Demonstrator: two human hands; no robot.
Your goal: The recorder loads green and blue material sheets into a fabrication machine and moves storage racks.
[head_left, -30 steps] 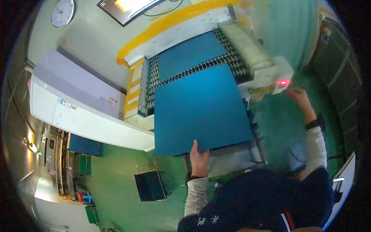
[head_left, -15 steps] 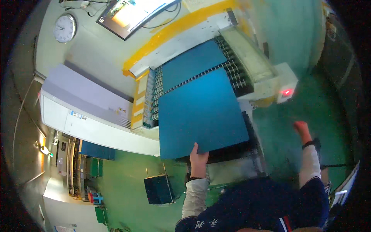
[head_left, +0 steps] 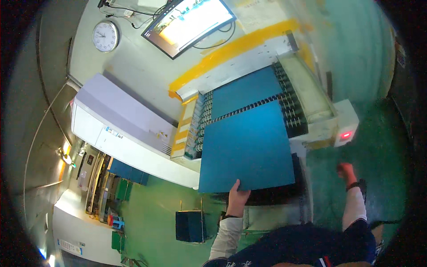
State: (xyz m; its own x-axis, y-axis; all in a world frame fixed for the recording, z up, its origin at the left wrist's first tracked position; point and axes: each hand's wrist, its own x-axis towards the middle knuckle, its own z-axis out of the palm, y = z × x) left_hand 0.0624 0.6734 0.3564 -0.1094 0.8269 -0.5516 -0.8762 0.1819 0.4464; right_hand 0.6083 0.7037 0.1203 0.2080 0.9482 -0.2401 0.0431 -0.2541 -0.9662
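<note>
A flat blue sheet [head_left: 247,149] lies partly on the rollers of a white machine and juts out toward me. My left hand [head_left: 238,200] grips the sheet's near edge, thumb on top and fingers hidden below. Farther in on the rollers [head_left: 249,107] lies a second blue sheet [head_left: 244,91], with a row of rollers showing between the two. Away to the right, above the green floor, my right hand [head_left: 345,171] hangs with its fingers curled in. It touches nothing, and I see nothing in it.
A white control box [head_left: 347,116] with a lit red display juts out on the machine's right. Along the left runs a long white cabinet [head_left: 133,147]. A dark rack [head_left: 190,226] stands on the green floor, lower left. Above hang a monitor [head_left: 191,24] and a round clock [head_left: 106,36].
The view has shifted, so the machine and wall sit farther right and lower. My right hand has come a little closer to the machine. My left hand keeps its grip on the sheet's edge.
</note>
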